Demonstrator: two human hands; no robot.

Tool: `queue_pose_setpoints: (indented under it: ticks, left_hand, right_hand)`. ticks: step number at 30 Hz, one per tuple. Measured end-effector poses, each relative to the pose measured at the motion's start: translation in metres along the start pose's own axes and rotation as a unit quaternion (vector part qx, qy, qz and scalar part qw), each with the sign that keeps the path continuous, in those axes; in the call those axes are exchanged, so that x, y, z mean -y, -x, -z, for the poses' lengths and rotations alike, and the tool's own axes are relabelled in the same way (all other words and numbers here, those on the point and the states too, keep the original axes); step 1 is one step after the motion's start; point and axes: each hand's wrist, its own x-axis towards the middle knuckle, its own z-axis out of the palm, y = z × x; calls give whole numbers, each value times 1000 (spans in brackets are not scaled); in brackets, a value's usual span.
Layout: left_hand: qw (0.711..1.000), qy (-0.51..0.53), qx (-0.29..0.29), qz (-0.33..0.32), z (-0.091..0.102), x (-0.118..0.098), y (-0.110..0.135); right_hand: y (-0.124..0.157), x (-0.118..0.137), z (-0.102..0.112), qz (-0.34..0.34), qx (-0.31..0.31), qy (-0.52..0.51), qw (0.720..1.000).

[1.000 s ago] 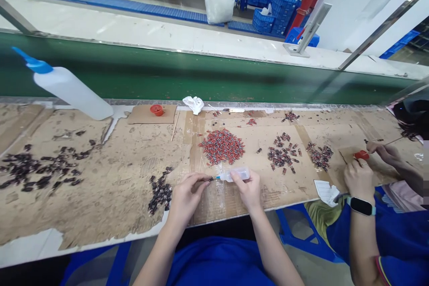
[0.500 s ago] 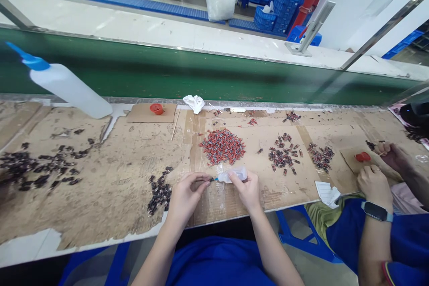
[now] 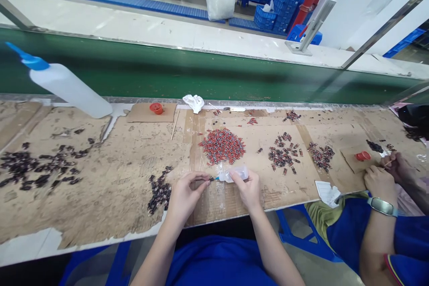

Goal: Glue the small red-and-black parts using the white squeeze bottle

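Observation:
My right hand [image 3: 247,188] is closed around a small clear squeeze bottle [image 3: 238,173] lying nearly level, its blue tip pointing left. My left hand [image 3: 189,192] pinches a small dark part [image 3: 212,179] between thumb and fingers; the bottle's tip is right at it, though whether they touch I cannot tell. Beyond my hands lies a heap of small red-and-silver parts [image 3: 223,146]. Left of my left hand is a pile of dark parts [image 3: 160,191]. A looser group of dark-and-red parts [image 3: 284,154] lies to the right.
Cardboard [image 3: 124,196] covers the bench. A large white bottle with a blue nozzle [image 3: 75,89] leans at the left, near a red cup [image 3: 156,108], a wooden stick [image 3: 174,125] and crumpled tissue [image 3: 193,103]. At right, a co-worker's hands [image 3: 382,181] work near another red cup [image 3: 362,156].
My hands stay almost still, with the bottle tip at the small part. The co-worker's hands have shifted right and toward the bench's near edge, uncovering dark parts beside the red cup.

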Motion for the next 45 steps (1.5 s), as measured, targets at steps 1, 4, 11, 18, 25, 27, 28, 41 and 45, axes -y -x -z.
queue_pose_setpoints:
  ticks: [1, 4, 11, 18, 25, 27, 28, 41, 45]
  left_hand:
    - [1000, 4, 1, 2, 0, 0, 0]
    - [1000, 10, 3, 10, 0, 0, -1]
    - [1000, 15, 9, 8, 1, 0, -1]
    - [999, 7, 17, 36, 1, -1, -2]
    - [1000, 7, 17, 19, 1, 0, -2]
    - [1000, 5, 16, 14, 0, 1, -2]
    - [1000, 2, 15, 12, 0, 2, -2]
    - [986, -143, -38, -79, 1, 2, -14]
    - [964, -226, -68, -121, -8, 5, -24]
  right_hand:
    - [0, 0, 0, -1, 3, 1, 1000]
    - [0, 0, 0, -2, 7, 6, 1000]
    - [0, 1, -2, -3, 6, 5, 1000]
    - [-2, 0, 1, -7, -12, 0, 1000]
    - [-1, -5, -1, 7, 19, 19, 1000]
    - [0, -6, -2, 11, 11, 16, 1000]
    - [0, -5, -1, 12, 3, 12, 1000]
    - [-4, -11, 56, 114, -223, 213, 944]
    - [1, -12, 44, 199, -233, 308, 901]
